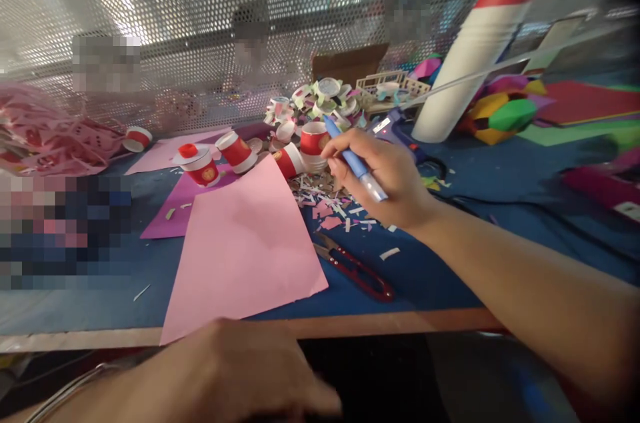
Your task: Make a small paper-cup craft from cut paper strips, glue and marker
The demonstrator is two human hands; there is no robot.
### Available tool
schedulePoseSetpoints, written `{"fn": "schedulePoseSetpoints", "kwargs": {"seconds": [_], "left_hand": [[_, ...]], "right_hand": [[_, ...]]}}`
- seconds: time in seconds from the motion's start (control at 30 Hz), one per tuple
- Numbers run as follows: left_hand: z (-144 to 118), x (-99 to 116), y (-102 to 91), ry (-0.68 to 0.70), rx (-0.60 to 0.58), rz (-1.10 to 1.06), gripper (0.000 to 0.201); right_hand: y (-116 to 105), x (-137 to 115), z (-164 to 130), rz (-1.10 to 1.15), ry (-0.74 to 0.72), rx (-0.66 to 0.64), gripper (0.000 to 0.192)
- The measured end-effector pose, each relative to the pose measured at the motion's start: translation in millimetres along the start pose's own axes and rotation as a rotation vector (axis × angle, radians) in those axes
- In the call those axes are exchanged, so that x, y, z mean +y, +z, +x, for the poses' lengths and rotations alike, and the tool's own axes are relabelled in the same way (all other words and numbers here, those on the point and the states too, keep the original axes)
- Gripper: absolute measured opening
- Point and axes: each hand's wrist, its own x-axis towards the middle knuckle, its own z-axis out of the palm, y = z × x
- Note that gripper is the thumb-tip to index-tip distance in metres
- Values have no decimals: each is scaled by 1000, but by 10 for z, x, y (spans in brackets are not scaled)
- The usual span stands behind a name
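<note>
In my right hand (385, 169) is a blue pen (353, 159) with a clear end, its other end pointing up and to the left. My fingers are closed round it, above the table and in front of the paper cups. My left hand (235, 369) is low, at the table's front edge, smeared by motion, and its fingers are mostly hidden. Just beyond it lies a pink sheet of paper (245, 249), one corner over the edge. Red-handled thread snips (357, 269) lie right of the sheet. Under its far left part is a purple sheet (167, 216).
Red and white paper cups (235, 153) and paper scraps (345, 209) lie behind the sheet. A blue glue gun (395, 133) with a black cord stands near a tall white tube (465, 63) with a red top. A pink bag (55, 129) sits left, before a perforated metal screen (175, 23).
</note>
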Motion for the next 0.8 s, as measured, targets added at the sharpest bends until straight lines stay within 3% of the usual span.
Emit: {"fn": "schedulePoseSetpoints", "kwargs": {"seconds": [0.1,0.27,0.4,0.53,0.8], "left_hand": [[-156,-170,78,-293,341,195,40],[-375,-413,309,-465,500,453,43],[-610,-603,186,-644,667,494,49],[-767,-824,-3,-816,648,546,57],[-711,-935,-32,-882,637,572,73]], "right_hand": [[-32,-20,11,-15,-23,-31,9],[-22,6,-2,-29,-89,-211,10],[22,17,-37,8,-107,-323,14],[83,-18,-75,8,-72,-429,17],[254,-56,-128,18,-53,-559,19]]}}
